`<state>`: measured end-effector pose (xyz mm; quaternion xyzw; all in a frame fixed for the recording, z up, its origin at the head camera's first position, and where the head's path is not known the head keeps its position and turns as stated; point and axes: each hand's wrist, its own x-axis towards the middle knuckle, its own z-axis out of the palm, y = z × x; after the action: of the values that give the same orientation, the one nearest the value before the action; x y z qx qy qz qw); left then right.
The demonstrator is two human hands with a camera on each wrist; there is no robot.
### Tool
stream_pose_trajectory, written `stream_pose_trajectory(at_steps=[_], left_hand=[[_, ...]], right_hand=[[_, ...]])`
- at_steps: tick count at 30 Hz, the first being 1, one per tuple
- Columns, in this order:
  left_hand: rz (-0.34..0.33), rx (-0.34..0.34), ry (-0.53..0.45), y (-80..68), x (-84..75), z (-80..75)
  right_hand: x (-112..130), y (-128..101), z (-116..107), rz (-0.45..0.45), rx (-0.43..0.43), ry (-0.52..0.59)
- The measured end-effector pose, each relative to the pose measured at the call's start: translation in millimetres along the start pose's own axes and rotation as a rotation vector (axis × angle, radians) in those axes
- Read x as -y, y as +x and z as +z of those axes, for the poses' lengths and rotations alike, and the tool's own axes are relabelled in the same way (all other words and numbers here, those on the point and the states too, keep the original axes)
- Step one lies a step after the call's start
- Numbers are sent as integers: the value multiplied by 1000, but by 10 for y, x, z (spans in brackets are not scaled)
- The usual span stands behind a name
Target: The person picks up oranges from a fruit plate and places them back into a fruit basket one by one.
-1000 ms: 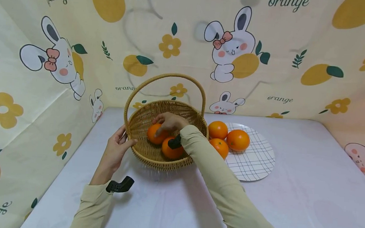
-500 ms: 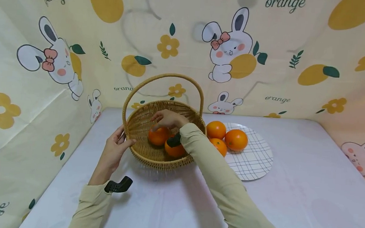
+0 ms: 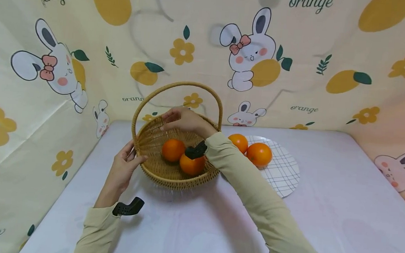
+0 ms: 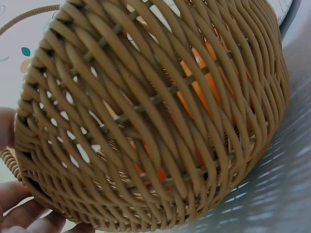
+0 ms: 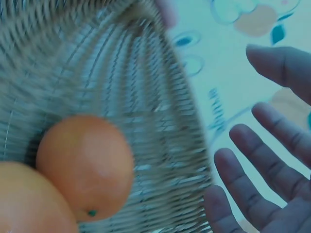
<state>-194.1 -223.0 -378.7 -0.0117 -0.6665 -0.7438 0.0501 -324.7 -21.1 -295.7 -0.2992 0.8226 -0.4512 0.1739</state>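
A woven wicker basket (image 3: 152,138) with a tall hoop handle stands on the white table. Two oranges lie inside it, one (image 3: 173,149) at the centre and one (image 3: 191,165) near the front rim. The right wrist view shows both up close: the centre orange (image 5: 85,165) and the front orange (image 5: 26,204). My right hand (image 3: 183,120) hovers over the basket's back rim, its fingers (image 5: 252,179) spread and empty. My left hand (image 3: 124,167) holds the basket's left rim, thumb on the edge. Its fingertips (image 4: 24,213) show against the weave.
A round checked plate (image 3: 284,171) sits right of the basket with two oranges in sight, one (image 3: 238,141) behind and one (image 3: 259,154) further right. My right sleeve (image 3: 253,200) crosses in front of the plate. Printed fabric walls close the back and the left.
My right hand has let go of the centre orange and risen toward the basket's back rim. The orange stays in the basket. My left hand has kept its hold.
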Motion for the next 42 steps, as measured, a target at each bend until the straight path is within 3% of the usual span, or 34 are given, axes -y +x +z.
stream_pose_trajectory(at_steps=[7,16,21,30,42], left_hand=[[1,11,2,-12,-26,-8],[25,13,-4,-19,-25,-16],[29,5,-6,-40,-11,-35],[18,-3,7,-37,-6,-46],[9,25,81,-37,-7,-2]], right_hand=[[121,-260,-83,-134,-97,57],[127,-680,-282,-268,-148,245],[71,-914,-427,-256,-226,290],[-216,-1285,-677,-236,-420,259],[-814,-1773,-813,-55,-554,168]])
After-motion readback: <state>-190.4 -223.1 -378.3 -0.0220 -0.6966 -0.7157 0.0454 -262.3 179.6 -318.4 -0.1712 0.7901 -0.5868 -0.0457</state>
